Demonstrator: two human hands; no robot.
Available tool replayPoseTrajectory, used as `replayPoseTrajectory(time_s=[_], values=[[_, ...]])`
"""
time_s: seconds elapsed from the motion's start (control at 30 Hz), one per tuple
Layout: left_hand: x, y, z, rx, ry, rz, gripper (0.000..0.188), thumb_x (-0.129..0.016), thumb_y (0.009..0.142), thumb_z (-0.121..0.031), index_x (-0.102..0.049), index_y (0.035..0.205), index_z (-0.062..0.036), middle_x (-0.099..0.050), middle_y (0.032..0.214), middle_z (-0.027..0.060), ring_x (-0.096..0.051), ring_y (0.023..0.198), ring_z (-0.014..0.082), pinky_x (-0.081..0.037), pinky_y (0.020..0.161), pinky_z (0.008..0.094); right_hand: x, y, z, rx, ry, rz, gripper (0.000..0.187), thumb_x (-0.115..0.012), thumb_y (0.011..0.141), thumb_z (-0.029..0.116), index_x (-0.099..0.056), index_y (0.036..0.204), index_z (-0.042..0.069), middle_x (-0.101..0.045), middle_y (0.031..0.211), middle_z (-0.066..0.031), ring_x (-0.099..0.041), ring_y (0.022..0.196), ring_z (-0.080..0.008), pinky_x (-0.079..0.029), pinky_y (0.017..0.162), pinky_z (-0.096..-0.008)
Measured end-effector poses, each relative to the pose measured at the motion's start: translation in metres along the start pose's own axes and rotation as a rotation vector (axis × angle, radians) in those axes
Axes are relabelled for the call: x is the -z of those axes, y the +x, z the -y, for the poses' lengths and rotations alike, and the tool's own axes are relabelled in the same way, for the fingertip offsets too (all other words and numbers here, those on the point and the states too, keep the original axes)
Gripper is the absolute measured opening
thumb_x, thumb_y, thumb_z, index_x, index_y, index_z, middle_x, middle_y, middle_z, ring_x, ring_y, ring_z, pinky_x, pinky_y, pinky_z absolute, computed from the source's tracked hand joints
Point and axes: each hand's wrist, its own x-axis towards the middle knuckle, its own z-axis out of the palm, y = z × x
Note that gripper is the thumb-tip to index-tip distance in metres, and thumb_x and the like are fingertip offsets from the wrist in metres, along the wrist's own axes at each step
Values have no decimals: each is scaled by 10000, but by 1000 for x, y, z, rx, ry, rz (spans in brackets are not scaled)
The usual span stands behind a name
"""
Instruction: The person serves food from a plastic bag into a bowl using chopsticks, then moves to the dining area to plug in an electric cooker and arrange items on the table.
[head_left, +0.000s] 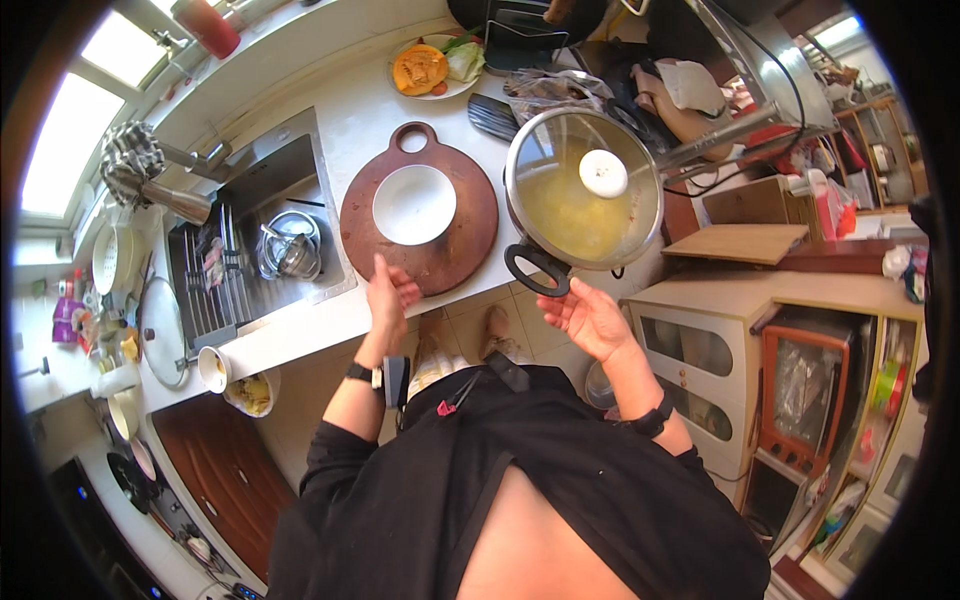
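Note:
A round brown wooden cutting board (470, 205) with a ring handle lies on the counter, and a white bowl (414, 204) stands on it. My left hand (388, 298) is at the board's near edge, fingers apart and holding nothing; whether it touches the board I cannot tell. To the right is a pan with a glass lid (560, 170), which has a white knob (603, 174). Yellowish food shows through the glass. The pan's black loop handle (540, 270) points toward me. My right hand (592, 318) is beside that handle, palm turned up and fingers loosely spread, with nothing in it.
A sink (330, 250) with a metal strainer and a drying rack is at left. Behind the board sits a plate with cut pumpkin (420, 70) and greens. A white cup (214, 369) and a bowl of scraps (252, 396) are at lower left. Cabinets (690, 350) stand at right.

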Motion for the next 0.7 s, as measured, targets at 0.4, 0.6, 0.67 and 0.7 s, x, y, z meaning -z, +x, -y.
replayPoseTrajectory(time_s=[0.4, 0.6, 0.67, 0.7], values=[[-23, -20, 38, 370, -286, 134, 794, -515, 875, -636, -451, 1194, 88, -507, 1199, 311, -547, 1118, 379, -503, 925, 452, -35, 16, -14, -37, -70, -133, 277, -545, 971, 277, -619, 1058, 24, -673, 948, -154, -615, 737, -155, -476, 620, -264], [-24, -14, 38, 175, -196, -46, 613, -567, 874, -595, -536, 987, 6, -596, 900, 133, -638, 817, 222, -538, 709, 335, -49, 36, -37, -6, -21, -207, 153, -569, 955, 186, -601, 1008, 47, -673, 909, -155, -631, 695, -163, -482, 554, -268], [-13, -1, 30, 126, -194, -67, 595, -584, 859, -604, -553, 943, -15, -603, 818, 85, -634, 723, 158, -514, 603, 265, -50, 42, -40, -3, 0, -224, 116, -579, 945, 169, -582, 996, 64, -677, 901, -142, -644, 704, -161, -486, 546, -265], [-5, 5, 26, 116, -189, -47, 602, -590, 855, -604, -544, 970, -14, -605, 828, 90, -637, 738, 174, -518, 620, 278, -50, 44, -42, 4, -8, -226, 125, -579, 948, 183, -565, 1005, 73, -674, 886, -127, -641, 701, -152, -488, 547, -264]])
